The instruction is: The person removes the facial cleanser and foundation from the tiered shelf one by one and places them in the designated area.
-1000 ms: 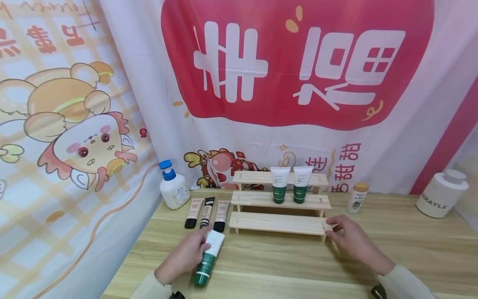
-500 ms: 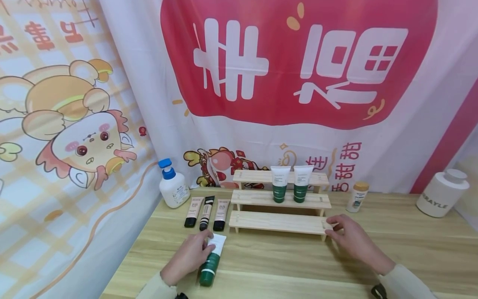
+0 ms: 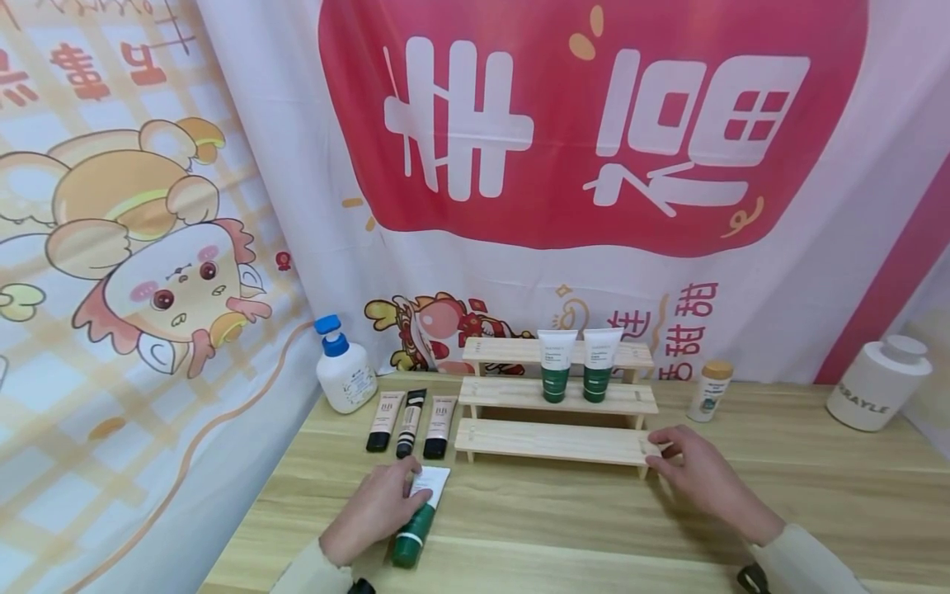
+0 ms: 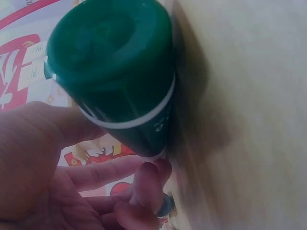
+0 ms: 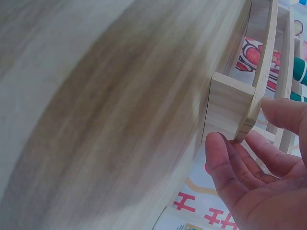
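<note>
My left hand (image 3: 377, 505) pinches a white-and-green squeeze tube (image 3: 417, 528) by its white end, thumb on one side and fingers on the other. Its green cap (image 4: 112, 43) points toward me, low over the table in the left wrist view. At the right end of a three-step wooden display rack (image 3: 549, 440), my right hand (image 3: 693, 472) holds the bottom shelf. In the right wrist view the thumb (image 5: 283, 115) lies against that shelf's end, with the fingers curled near its edge. Two matching tubes (image 3: 555, 367) stand upright side by side on the middle step.
Several small cosmetic tubes lie left of the rack, among them a pink BB tube (image 3: 441, 421). Behind them stands a blue-topped pump bottle (image 3: 347, 379). A small gold-capped bottle (image 3: 710, 394) and a large white bottle (image 3: 876, 392) are on the right. Printed cloth (image 3: 594, 124) hangs behind.
The tube in my left hand has shifted slightly right, away from the small cosmetic tubes, and then its cap end swung a little left. My right hand has stayed at the rack.
</note>
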Demonstrator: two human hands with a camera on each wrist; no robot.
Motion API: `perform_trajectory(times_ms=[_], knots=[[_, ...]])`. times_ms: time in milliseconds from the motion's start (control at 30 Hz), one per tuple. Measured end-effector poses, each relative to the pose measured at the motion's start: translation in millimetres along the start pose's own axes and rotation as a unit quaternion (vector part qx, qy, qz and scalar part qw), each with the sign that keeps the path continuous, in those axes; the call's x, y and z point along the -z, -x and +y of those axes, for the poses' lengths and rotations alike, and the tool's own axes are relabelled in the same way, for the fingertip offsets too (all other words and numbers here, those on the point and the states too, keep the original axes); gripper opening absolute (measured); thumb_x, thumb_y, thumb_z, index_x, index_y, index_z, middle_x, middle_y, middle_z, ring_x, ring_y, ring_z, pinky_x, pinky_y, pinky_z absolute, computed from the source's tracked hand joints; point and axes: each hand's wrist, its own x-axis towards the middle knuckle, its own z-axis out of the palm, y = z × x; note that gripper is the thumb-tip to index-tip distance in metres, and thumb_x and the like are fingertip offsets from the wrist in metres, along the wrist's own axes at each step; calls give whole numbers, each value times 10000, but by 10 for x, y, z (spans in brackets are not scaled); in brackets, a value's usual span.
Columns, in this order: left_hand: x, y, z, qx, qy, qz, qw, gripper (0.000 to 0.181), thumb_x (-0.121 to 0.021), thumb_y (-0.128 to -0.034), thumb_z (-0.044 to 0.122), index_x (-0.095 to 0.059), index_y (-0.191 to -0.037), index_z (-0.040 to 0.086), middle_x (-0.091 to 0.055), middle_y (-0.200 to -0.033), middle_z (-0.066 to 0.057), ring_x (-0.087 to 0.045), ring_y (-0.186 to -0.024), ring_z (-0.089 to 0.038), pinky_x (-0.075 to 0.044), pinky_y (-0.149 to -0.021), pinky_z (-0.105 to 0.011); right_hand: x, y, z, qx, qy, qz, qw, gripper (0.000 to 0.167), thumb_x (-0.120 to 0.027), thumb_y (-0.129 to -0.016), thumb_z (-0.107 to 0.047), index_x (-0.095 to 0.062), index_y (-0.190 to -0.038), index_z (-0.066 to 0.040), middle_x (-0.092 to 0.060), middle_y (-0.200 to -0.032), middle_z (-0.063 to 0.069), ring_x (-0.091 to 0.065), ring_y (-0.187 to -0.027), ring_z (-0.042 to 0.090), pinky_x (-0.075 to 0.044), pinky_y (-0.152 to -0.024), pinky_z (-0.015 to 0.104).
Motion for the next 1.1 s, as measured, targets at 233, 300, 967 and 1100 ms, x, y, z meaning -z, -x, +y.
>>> perform_trajectory(times_ms=[233, 300, 967, 1100], knots=[[-20, -15, 28, 191, -78, -51, 9998, 362, -664, -885, 322, -587, -1117, 55, -513, -620, -20, -496, -509, -152, -405, -453, -293, -4, -1, 23, 98, 25, 84, 9999, 285, -720, -825, -82, -623, -1064, 37, -608, -1009, 164, -627, -832, 262, -528, -731, 437], [-25, -21, 31, 174, -96, -10, 9998, 358, -661, -888, 321, -587, -1112, 51, -511, -617, -20, -491, -507, -149, -398, -450, -293, -2, -1, 30, 112, 19, 83, 9999, 287, -721, -824, -83, -623, -1064, 39, -609, -1007, 164, -627, -830, 262, -530, -728, 432], [656, -442, 927, -2974, -1039, 2203, 9231, 405, -661, -892, 283, -559, -1267, 168, -552, -1207, -6, -536, -1035, -132, -481, -858, -304, -25, -10, 26, 28, -82, 25, 10000, 301, -713, -833, -82, -610, -1084, 48, -609, -1031, 165, -619, -846, 249, -531, -739, 407], [687, -629, 1127, -3393, -766, 2363, 9073, 458, -660, -895, 286, -522, -1320, 185, -526, -1208, 5, -512, -1056, -121, -472, -887, -302, -20, -4, 22, 24, -79, 34, 10000, 292, -713, -833, -79, -613, -1078, 44, -610, -1029, 162, -618, -843, 243, -532, -734, 403]])
